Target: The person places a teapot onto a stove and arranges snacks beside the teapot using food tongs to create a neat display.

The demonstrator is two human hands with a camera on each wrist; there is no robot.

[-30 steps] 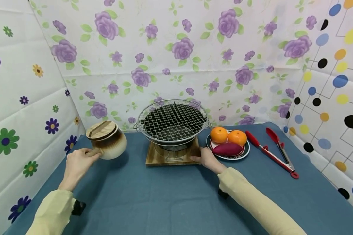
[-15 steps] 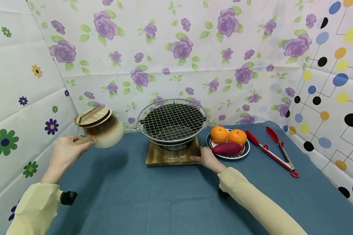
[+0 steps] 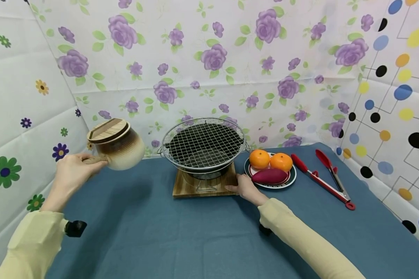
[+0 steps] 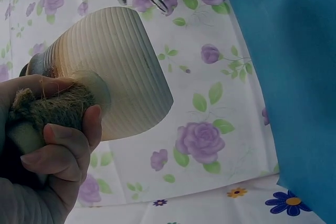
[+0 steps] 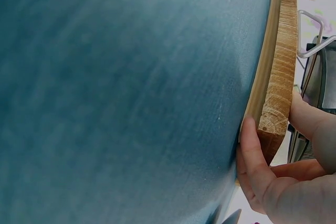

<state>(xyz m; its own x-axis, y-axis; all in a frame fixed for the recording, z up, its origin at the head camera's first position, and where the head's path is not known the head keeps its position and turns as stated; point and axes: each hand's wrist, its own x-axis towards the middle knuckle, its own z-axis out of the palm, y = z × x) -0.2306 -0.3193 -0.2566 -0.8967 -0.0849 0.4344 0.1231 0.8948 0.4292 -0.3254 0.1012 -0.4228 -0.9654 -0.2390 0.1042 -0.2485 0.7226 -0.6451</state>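
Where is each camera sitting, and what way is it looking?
Head: worn on the head, looking forward and down at the blue table, grill and fruit plate; both sleeves, left hand and right hand show.
Left wrist: on the left wrist, looking along the fingers gripping the rope-wrapped handle of the pot.
Right wrist: on the right wrist, looking at the thumb on the wooden board.
Shared: head and left wrist both see the pot; head and right wrist both see the board.

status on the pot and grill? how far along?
Done: pot is off the table, lid on. In hand: left hand grips its rope-wrapped handle, holding it in the air left of the grill; right hand holds the board corner. Left: nothing sits on the mesh yet.
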